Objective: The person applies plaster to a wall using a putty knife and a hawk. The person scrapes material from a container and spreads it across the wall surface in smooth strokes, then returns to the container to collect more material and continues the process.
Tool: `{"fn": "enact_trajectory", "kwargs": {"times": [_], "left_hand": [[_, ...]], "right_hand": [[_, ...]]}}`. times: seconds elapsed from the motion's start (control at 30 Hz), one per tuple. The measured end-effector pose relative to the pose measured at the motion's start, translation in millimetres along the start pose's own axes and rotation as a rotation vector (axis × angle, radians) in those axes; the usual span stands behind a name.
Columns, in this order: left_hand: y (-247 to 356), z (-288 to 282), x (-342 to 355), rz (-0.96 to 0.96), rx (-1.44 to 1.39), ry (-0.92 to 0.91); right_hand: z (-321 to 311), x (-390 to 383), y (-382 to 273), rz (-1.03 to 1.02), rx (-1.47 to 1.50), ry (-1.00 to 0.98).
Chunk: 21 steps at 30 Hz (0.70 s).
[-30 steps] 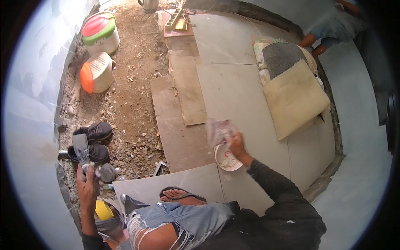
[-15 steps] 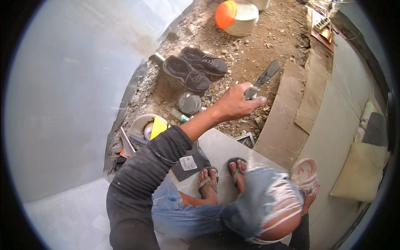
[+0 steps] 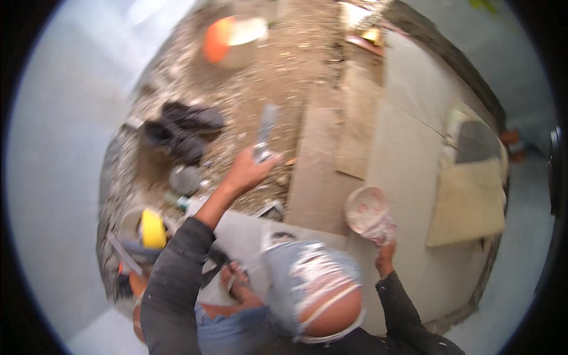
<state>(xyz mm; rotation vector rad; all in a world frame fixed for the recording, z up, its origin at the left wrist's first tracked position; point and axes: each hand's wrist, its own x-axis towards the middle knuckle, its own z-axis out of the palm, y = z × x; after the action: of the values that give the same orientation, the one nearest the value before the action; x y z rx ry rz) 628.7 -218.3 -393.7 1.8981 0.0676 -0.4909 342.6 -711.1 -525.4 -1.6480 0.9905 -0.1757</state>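
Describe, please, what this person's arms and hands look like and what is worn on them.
Both arms wear long, dark charcoal sleeves, the right one flecked with pale dust or mortar. The left hand and the right hand are bare: no gloves show, and nothing is visible at the wrists.

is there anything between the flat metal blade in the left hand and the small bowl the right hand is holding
Yes. The left hand holds the flat grey metal blade up over the rubble, while the right hand holds the small white smeared bowl over the grey floor tiles. The person's bent knee in torn jeans lies low between the two hands.

Pale wall borders rubble ground and grey floor tiles.
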Motion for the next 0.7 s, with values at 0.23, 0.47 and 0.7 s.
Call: {"fn": "enact_trajectory", "kwargs": {"times": [0.23, 0.47, 0.7], "left_hand": [[-48, 133, 29, -0.135, -0.054, -0.101], [-50, 264, 14, -0.138, -0.101, -0.193], [-77, 308, 14, -0.174, -0.182, -0.266]], "right_hand": [[40, -34, -121, -0.414, -0.573, 0.051], [65, 16, -130, -0.356, -0.948, -0.03], [81, 34, -104, -0.229, -0.969, 0.042]]}}
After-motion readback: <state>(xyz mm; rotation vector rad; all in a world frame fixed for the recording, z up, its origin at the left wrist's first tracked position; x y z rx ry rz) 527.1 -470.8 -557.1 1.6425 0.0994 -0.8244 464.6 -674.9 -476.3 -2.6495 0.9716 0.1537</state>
